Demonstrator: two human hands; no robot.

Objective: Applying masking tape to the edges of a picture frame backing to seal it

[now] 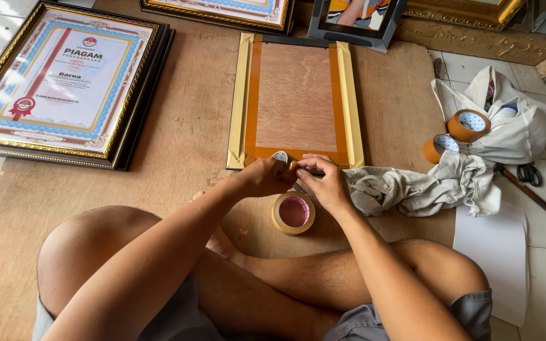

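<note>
Right at the near short edge of the picture frame (pixel 296 101), lying face down with its long axis running away from the body: both hands meeting, left hand (pixel 265 177) and right hand (pixel 325 182) touching at the fingertips, each grip closed on a small end of brown tape (pixel 292 165) pinched between them over the taped lower border. Just beneath the hands, nearer the knees, a roll of tape (pixel 293 212) flat on the plywood floor board (pixel 184 158). Rightward, touching the right hand's side, a crumpled grey cloth (pixel 424 186); beyond it two more tape rolls (pixel 456 132) against a white bag (pixel 519 126), scissors (pixel 529 173) further out. Leftward, well apart, framed certificates (pixel 64 82) stacked. Nothing between hands and frame edge.
</note>
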